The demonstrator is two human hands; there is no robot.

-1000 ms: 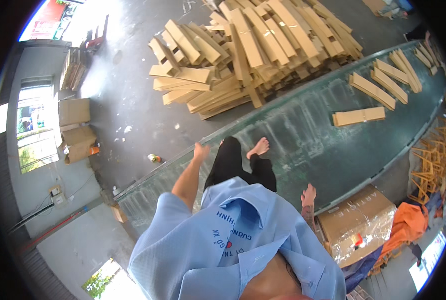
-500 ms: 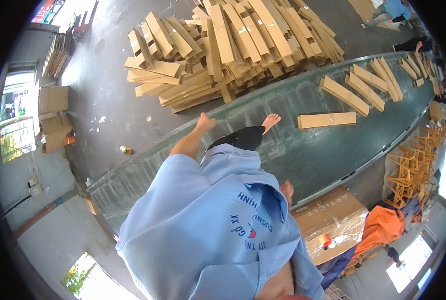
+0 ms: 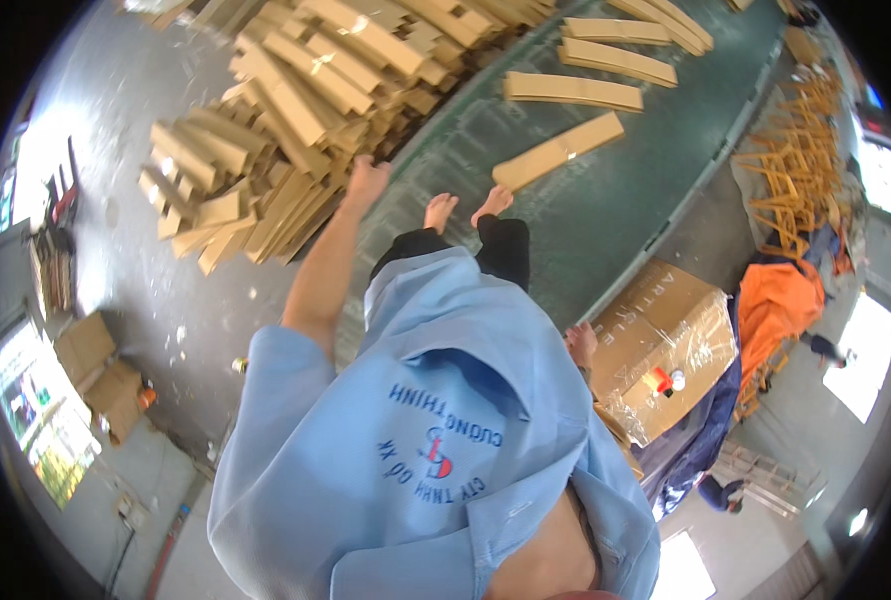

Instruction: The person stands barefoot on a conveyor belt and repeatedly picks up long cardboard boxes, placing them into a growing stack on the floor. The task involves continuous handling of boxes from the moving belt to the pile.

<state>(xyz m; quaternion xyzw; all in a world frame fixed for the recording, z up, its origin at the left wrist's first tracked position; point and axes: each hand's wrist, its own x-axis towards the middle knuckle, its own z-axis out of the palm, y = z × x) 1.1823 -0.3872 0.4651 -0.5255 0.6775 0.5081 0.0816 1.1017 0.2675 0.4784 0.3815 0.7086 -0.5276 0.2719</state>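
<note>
"Where was the left hand (image 3: pixel 368 181)?"

"Out ahead, near the pile of cardboard strips (image 3: pixel 284 95), which lay on the grey floor (image 3: pixel 206 320). I couldn't tell whether its fingers were spread or pressed together."

"And the right hand (image 3: pixel 583 345)?"

"Lower, just beside the large cardboard box (image 3: pixel 661 325), partly hidden by the blue shirt (image 3: pixel 336 480). I couldn't tell its fingers' state either, nor whether it touched the box."

"Any strips elsewhere?"

"Yes, on the green platform (image 3: pixel 586 225): one flat bundle (image 3: pixel 558 152) just beyond the bare feet (image 3: pixel 492 205), others farther along."
</note>
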